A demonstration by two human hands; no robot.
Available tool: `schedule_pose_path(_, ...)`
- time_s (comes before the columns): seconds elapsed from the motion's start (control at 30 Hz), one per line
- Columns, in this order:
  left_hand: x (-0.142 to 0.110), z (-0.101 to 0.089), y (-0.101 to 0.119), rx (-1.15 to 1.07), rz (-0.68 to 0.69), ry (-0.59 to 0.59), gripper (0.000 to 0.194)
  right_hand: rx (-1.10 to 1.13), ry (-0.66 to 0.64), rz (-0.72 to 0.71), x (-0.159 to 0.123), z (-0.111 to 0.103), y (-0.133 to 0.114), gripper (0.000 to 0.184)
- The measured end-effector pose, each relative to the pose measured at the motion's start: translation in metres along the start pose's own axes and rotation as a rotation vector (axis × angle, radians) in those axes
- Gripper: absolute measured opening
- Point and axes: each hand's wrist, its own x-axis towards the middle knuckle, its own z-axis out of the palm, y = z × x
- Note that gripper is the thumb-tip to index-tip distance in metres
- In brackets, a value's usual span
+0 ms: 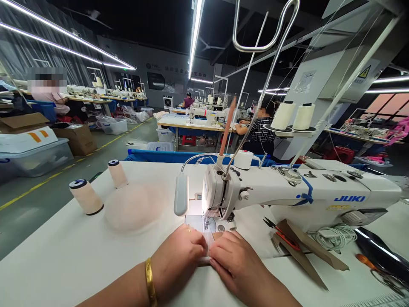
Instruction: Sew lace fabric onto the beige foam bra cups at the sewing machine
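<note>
Just in front of the needle of a white sewing machine [265, 192], both hands are close together. My left hand [179, 251], with a gold bangle [150, 281] at the wrist, has its fingers curled down on a thin pale piece of fabric [208, 239]. From the other side my right hand [238, 262] pinches the same fabric, its thumb and fingers closed. Most of the piece is hidden under the hands. A lamp [182, 194] lights the needle area. To the left lies a blurred heap of sheer pale fabric [134, 207].
Two thread cones [86, 196] stand on the table's left. Right of my hands lie red thread snips [283, 234] on brown card pieces [306, 245], a coiled white cable [335, 236] and orange-handled scissors [366, 261]. Other people sit at machines farther back.
</note>
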Motion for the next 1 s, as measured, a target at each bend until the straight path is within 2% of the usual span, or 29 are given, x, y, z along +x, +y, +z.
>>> schedule_pose_path(0.17, -0.004, 0.001, 0.003, 0.001, 0.035, -0.027, 0.026, -0.015, -0.048, -0.002, -0.001, -0.002, 0.003, 0.013)
schedule_pose_path(0.33, -0.003, 0.002, -0.005, 0.008, 0.026, -0.030, 0.025, -0.030, -0.047, 0.031, 0.000, 0.001, 0.005, 0.015)
schedule_pose_path(0.57, 0.004, 0.001, -0.015, 0.039, 0.033, 0.017, 0.022, -0.004, 0.054, 0.077, 0.000, 0.011, 0.007, 0.018)
schedule_pose_path(0.73, 0.003, 0.002, -0.015, 0.027, 0.080, 0.047, 0.023, 0.005, 0.071, 0.072, 0.000, 0.012, 0.007, 0.019)
schedule_pose_path(1.0, -0.001, 0.002, -0.016, -0.029, 0.090, 0.022, 0.023, -0.007, 0.129, 0.037, 0.001, 0.014, 0.008, 0.022)
